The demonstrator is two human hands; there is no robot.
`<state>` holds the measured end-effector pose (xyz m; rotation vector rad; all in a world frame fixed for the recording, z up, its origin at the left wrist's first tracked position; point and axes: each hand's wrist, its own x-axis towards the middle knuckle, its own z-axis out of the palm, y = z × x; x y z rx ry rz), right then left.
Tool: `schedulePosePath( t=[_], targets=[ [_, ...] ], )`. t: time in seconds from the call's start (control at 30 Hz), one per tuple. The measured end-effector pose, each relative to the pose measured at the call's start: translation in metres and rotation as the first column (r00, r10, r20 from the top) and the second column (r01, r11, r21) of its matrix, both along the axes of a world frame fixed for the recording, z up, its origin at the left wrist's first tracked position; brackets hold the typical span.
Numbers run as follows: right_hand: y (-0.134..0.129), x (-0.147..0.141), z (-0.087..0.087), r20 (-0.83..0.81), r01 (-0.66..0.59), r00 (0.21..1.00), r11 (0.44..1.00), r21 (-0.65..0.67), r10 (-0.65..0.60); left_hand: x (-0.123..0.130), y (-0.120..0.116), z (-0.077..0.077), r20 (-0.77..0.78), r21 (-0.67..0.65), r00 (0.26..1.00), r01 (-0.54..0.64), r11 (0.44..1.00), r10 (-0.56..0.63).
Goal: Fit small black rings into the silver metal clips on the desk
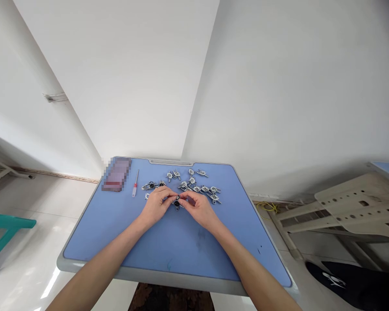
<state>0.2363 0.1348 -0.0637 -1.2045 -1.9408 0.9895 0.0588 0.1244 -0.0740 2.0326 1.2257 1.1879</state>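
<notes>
The left hand [155, 205] and the right hand [198, 209] met over the blue table top [181, 255], both pinching a small metal clip [176, 204] with a dark round center, just in front of the other clips [197, 186] scattered ahead. It looked light, stiff and a little slippery, so it seemed best pinched firmly by its narrow metal body. A red-handled screwdriver [135, 183] lay farther left, beside a blurred flat object [116, 174].
</notes>
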Motion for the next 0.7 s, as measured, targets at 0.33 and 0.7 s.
schedulePosePath(
  t=[0.33,0.7],
  targets=[
    [0.0012,-0.0037,0.0005,-0.236,0.059,0.966,0.981,-0.183,-0.102,0.0001,-0.0033,-0.0015,-0.205,0.167,0.978,0.059,0.984,-0.024],
    [-0.0003,-0.0078,0.001,-0.264,0.192,0.936,0.966,-0.175,-0.234,-0.0016,-0.0019,0.0014,-0.203,0.107,0.978,-0.036,0.994,0.057]
  ],
)
